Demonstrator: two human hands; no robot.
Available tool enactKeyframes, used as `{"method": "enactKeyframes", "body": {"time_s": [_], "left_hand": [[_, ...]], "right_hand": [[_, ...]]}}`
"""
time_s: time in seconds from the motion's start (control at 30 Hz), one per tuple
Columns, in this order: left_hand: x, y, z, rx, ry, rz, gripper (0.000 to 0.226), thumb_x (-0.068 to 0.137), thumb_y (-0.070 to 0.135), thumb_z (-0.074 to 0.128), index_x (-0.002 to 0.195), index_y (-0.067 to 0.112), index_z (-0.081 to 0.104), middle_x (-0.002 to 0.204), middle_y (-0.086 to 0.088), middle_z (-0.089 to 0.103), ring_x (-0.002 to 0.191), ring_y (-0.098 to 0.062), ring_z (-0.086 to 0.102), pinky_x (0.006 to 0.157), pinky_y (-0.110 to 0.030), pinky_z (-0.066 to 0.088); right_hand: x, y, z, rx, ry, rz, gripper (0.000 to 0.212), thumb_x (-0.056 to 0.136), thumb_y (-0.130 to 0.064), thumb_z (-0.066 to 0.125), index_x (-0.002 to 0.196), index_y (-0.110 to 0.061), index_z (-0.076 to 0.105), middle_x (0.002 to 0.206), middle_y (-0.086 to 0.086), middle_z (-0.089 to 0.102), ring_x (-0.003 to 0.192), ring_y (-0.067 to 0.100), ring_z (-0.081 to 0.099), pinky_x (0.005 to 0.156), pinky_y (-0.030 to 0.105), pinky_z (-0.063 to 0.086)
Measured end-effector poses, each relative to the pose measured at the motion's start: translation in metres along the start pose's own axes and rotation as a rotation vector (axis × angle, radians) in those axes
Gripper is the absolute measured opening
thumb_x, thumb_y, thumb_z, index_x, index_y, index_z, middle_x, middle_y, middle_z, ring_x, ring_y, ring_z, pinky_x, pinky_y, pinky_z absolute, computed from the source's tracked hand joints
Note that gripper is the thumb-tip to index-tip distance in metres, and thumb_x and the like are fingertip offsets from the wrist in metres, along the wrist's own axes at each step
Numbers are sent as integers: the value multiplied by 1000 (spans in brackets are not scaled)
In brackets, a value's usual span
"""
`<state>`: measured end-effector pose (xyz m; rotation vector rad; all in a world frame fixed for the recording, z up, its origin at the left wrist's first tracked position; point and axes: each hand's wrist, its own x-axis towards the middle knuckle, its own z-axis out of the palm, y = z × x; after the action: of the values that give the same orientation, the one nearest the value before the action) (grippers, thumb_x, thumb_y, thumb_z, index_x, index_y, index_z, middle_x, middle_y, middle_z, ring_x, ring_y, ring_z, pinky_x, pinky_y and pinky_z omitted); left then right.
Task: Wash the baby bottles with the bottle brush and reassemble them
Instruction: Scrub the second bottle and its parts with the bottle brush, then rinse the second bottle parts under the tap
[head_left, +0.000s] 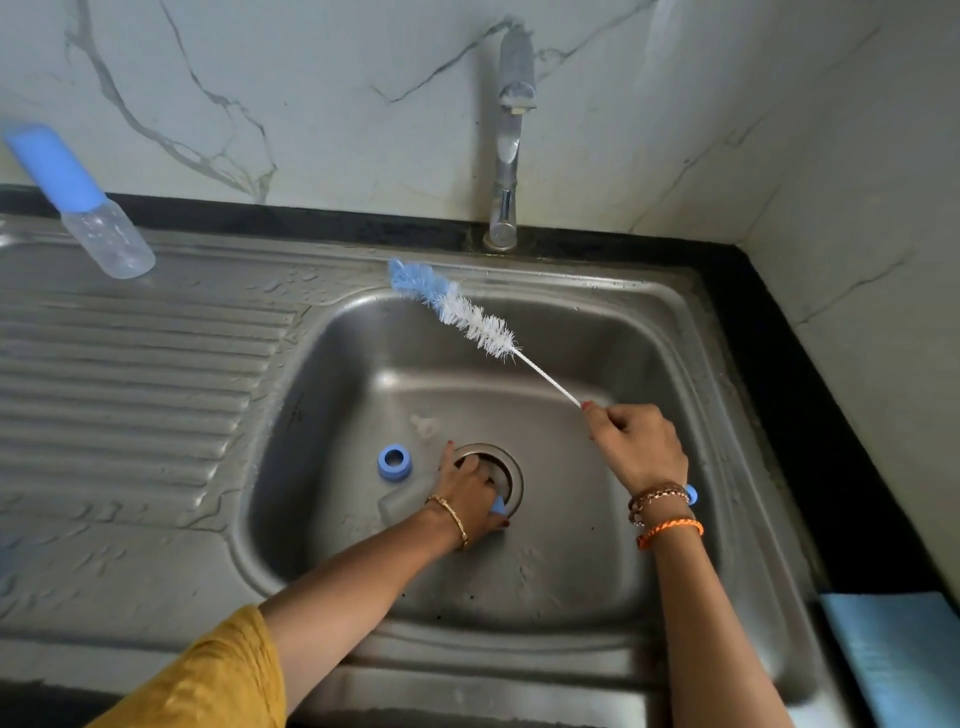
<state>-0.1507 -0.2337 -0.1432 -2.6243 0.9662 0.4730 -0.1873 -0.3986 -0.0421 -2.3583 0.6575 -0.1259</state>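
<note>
Around the drain (511, 470), the left hand (470, 488) grips a blue part beside an open bottle body (402, 501) and loose ring (393, 461), the right hand (641, 447) holds the bottle brush (457, 309), so washing seems barely begun.

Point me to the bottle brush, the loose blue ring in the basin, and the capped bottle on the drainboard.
bottle brush (457, 307): head view, on the bristles.
blue ring (394, 461): head view, on its rim.
capped bottle (111, 234): head view, on the clear body.

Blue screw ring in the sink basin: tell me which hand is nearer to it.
Left. The left hand reaches down by the drain, just right of the blue ring. The right hand is farther right and raised, holding the bottle brush.
</note>
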Motion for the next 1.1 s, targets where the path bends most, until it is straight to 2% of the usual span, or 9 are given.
{"method": "enactKeyframes", "body": {"time_s": [0.13, 0.23, 0.3, 0.37, 0.43, 0.5, 0.7, 0.97, 1.1], "left_hand": [[-4, -2, -2, -184, 70, -14, 62, 89, 53, 46, 137, 15, 39, 143, -6, 30, 135, -25, 22, 113, -51, 6], [-4, -8, -6, -341, 204, -68, 61, 85, 53, 52, 135, 20, 40, 140, -3, 32, 130, -23, 27, 109, -38, 20], [-5, -15, -6, -426, 244, -120, 57, 84, 49, 55, 133, 21, 43, 139, -2, 33, 128, -24, 29, 105, -32, 27], [-7, -26, -6, -503, 247, -163, 52, 84, 43, 59, 130, 22, 47, 137, -2, 34, 127, -24, 29, 101, -29, 31], [-11, -36, -8, -581, 247, -220, 46, 84, 33, 61, 127, 21, 51, 136, -3, 34, 126, -25, 29, 99, -30, 36], [-13, -42, -9, -664, 248, -283, 45, 84, 26, 64, 127, 18, 51, 136, -5, 33, 128, -24, 28, 100, -31, 35], [-14, -47, -5, -782, 158, -386, 58, 79, 25, 72, 131, 16, 47, 139, -6, 29, 130, -24, 26, 103, -31, 33], [-15, -47, -5, -633, -69, -371, 81, 70, 35, 77, 137, 14, 37, 137, -11, 38, 128, -29, 29, 101, -35, 36], [-15, -46, -1, -560, -107, -387, 70, 76, 32, 72, 134, 11, 37, 136, -12, 42, 127, -30, 34, 99, -36, 37]], "right_hand": [[-7, -5, -8, 47, 135, 10, 53, 87, -41, 54, 45, -13, 38, 49, -2, 40, 65, 28, 46, 50, 26, 26], [-12, -7, -14, 120, 264, 55, 52, 88, -41, 55, 47, -11, 40, 50, 0, 41, 67, 28, 47, 50, 27, 26], [-13, -3, -19, 195, 368, 110, 47, 85, -47, 54, 55, -10, 52, 57, 5, 46, 74, 30, 52, 59, 27, 30], [-15, 3, -24, 228, 481, 166, 47, 80, -53, 50, 75, -10, 68, 69, 10, 54, 85, 33, 57, 66, 28, 34], [-19, 8, -30, 212, 581, 212, 51, 76, -55, 46, 90, -13, 72, 82, 16, 63, 93, 36, 59, 72, 32, 40], [-19, 11, -34, 201, 643, 260, 42, 84, -48, 51, 95, -14, 72, 91, 19, 66, 96, 38, 58, 73, 33, 41], [-15, 21, -31, 116, 659, 335, 27, 91, -27, 47, 93, -10, 68, 92, 21, 66, 91, 40, 59, 69, 35, 43], [-3, 23, -41, -10, 672, 342, 26, 90, -10, 42, 104, -5, 64, 104, 24, 63, 98, 42, 57, 75, 37, 42], [4, 30, -43, -123, 664, 335, 24, 89, -7, 43, 100, 2, 63, 102, 27, 61, 92, 42, 57, 76, 40, 42]]}}
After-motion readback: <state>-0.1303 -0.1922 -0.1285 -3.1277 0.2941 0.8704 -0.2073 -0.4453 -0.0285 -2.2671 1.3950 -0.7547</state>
